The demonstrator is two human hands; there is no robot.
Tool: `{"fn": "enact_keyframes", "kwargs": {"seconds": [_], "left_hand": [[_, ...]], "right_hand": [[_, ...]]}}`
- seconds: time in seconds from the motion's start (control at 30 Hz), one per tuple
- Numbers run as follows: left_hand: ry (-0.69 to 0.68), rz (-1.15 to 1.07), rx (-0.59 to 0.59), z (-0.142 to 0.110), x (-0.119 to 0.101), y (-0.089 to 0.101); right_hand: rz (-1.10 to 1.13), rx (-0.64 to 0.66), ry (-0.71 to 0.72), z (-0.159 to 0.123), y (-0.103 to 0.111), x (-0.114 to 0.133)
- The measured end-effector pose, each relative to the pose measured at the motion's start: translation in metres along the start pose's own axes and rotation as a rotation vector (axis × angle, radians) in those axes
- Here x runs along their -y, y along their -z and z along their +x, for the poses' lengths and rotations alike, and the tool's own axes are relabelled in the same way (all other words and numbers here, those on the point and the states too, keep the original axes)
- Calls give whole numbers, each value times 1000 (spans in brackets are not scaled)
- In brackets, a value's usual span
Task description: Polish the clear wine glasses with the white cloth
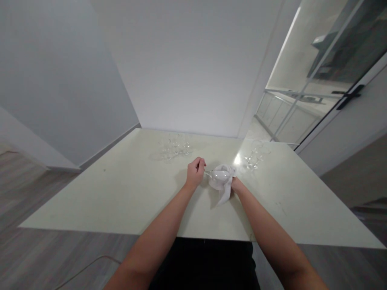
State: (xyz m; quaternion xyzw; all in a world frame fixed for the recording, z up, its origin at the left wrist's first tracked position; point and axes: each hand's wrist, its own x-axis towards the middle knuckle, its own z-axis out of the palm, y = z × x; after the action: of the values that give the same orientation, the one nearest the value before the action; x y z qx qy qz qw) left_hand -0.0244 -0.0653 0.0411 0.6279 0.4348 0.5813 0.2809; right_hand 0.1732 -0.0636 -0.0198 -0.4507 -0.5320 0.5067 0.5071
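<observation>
A clear wine glass (219, 175) lies on its side in the air above the table, its bowl pointing right. My left hand (196, 171) is closed around the stem end of the glass; the foot is hidden in the fingers. A white cloth (224, 192) is wrapped around the bowl, and one end of it hangs down. My right hand (235, 184) grips the cloth at the bowl's rim side, with most of its fingers covered by the fabric.
Several clear glasses (177, 147) stand together at the table's back left. More glasses (254, 157) are grouped to the right, by a bright reflection. The pale table (105, 193) meets a white wall (193, 80) behind. A glass-panelled door with a black handle (350, 96) is on the right.
</observation>
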Motion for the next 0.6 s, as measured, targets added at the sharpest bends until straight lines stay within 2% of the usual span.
{"fn": "enact_keyframes", "kwargs": {"seconds": [0.1, 0.27, 0.43, 0.53, 0.6], "left_hand": [[-34, 13, 32, 1, 0, 2], [43, -58, -23, 7, 2, 4], [106, -71, -44, 9, 5, 2], [136, -56, -35, 9, 7, 0], [151, -54, -26, 9, 8, -1]], "right_hand": [[91, 32, -29, -2, -9, 9], [118, 153, -50, -7, -21, 20], [-42, 220, 75, -7, -15, 24], [-49, 205, 164, -4, -12, 26], [-61, 148, 181, -2, -13, 24]]}}
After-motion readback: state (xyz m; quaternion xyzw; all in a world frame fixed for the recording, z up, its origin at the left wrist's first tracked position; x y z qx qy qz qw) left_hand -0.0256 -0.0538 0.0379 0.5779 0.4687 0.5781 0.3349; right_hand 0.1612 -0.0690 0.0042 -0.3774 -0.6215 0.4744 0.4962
